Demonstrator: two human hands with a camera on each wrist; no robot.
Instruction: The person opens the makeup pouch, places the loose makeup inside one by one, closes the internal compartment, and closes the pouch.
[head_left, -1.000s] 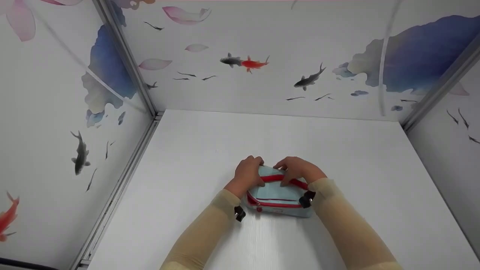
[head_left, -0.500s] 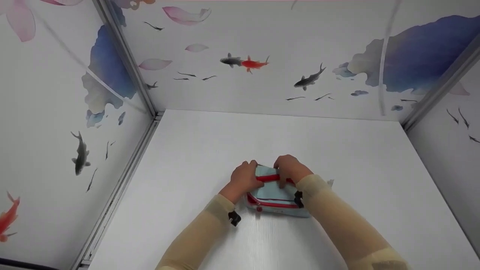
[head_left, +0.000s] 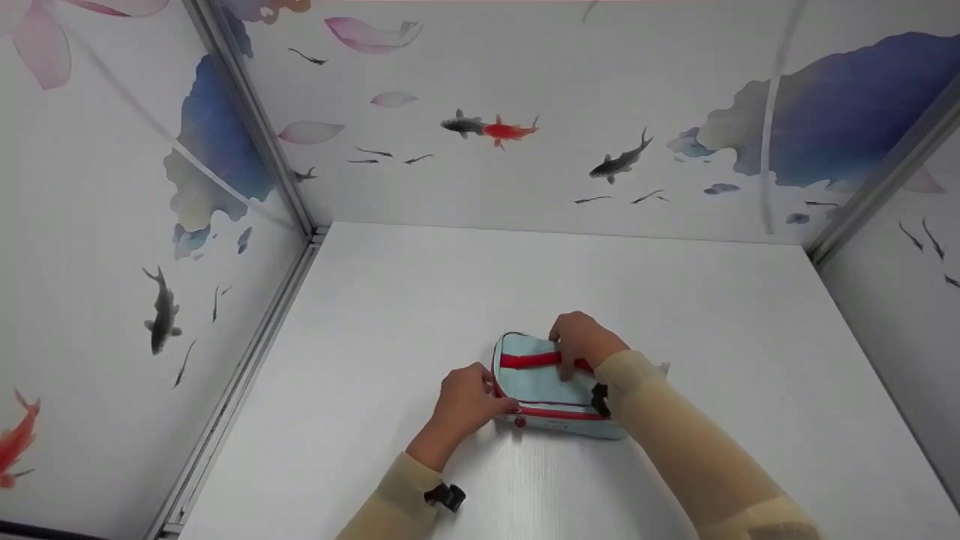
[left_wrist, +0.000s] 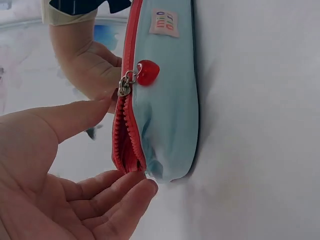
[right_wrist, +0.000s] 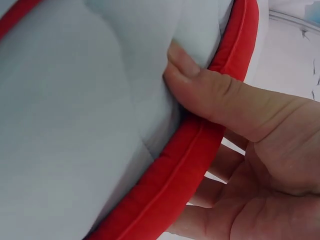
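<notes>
A light blue zip pouch (head_left: 540, 386) with a red handle strap (head_left: 531, 360) lies on the white table. Its red zipper (left_wrist: 120, 135) gapes at the left end, below the metal slider (left_wrist: 124, 87) and its heart-shaped red charm (left_wrist: 148, 73). My left hand (head_left: 465, 401) is at that end; its thumb is close to the slider and its fingers touch the corner, with a wide gap between. My right hand (right_wrist: 250, 135) grips the pouch at the strap, thumb pressed into the top panel, fingers behind. What lies inside the pouch is hidden.
The white table (head_left: 375, 300) meets a back wall (head_left: 525, 180) and side walls printed with fish and petals. A metal rail (head_left: 247, 360) runs along its left edge. A small pale tip (head_left: 664, 368) shows beyond the right sleeve.
My left hand has let go of the pouch's upper left side and come down toward the zipper end. My right hand shifted slightly left earlier and stays on the strap. The pouch barely moves.
</notes>
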